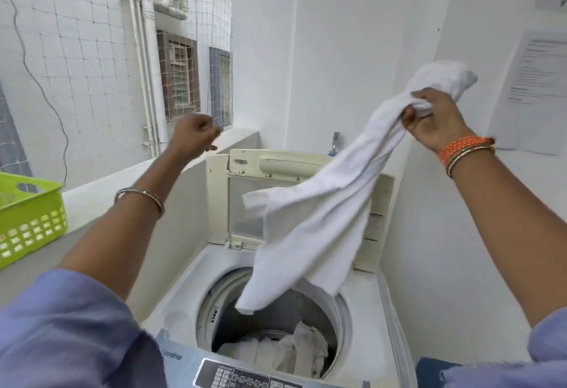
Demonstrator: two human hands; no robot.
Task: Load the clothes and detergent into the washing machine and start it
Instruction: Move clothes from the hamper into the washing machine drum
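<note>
A person's right hand (435, 117) pinches a white towel (322, 212) hanging above the open washing machine (270, 304), left hand (193, 132) curled empty, the cloth best lowered squarely into the drum before release.

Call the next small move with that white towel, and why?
Probably lower the right hand and drop the towel into the drum. Its grip is high, the towel's tail already hangs over the opening, the lid is up, and clothes lie inside. The left hand holds nothing.
</note>
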